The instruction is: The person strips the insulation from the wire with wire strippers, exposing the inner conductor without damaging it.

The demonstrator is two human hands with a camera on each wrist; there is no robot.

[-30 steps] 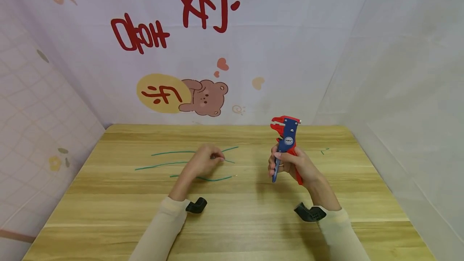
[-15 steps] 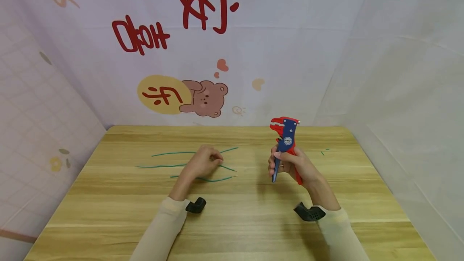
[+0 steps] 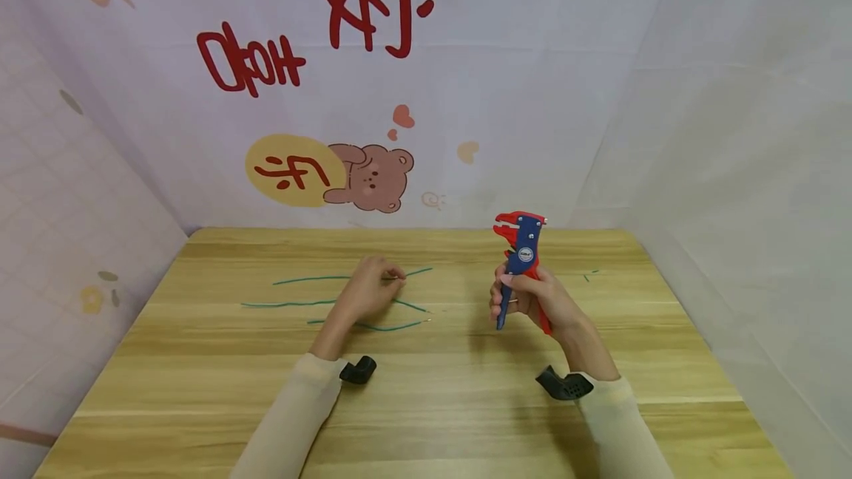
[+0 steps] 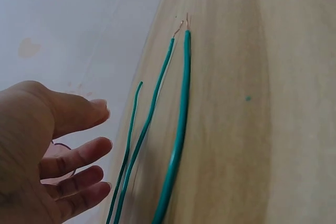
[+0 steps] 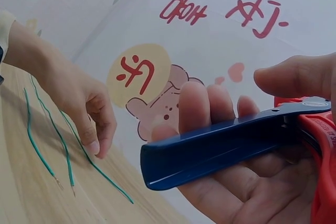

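Observation:
Three green wires lie on the table: far wire (image 3: 419, 271), middle wire (image 3: 411, 306) and near wire (image 3: 389, 329). Bare copper shows at the right ends of the middle wire (image 4: 153, 103) and near wire (image 4: 184, 87); the far wire (image 4: 129, 135) ends in green. My left hand (image 3: 370, 290) hovers by the far wire, thumb and fingers apart in the left wrist view, holding nothing. My right hand (image 3: 549, 301) grips the handles of a red and blue wire stripper (image 3: 527, 246), raised with its jaws upward and away from the wires.
Small green scraps (image 3: 586, 279) lie on the wooden table (image 3: 439, 398) beyond the right hand. Behind the table's far edge hangs a white printed cloth (image 3: 532, 80), with more cloth along both sides.
My left hand has released the middle wire and shifted toward the far wire. The middle wire's right end now lies closer to the near wire's end. My right hand holds the stripper much as before.

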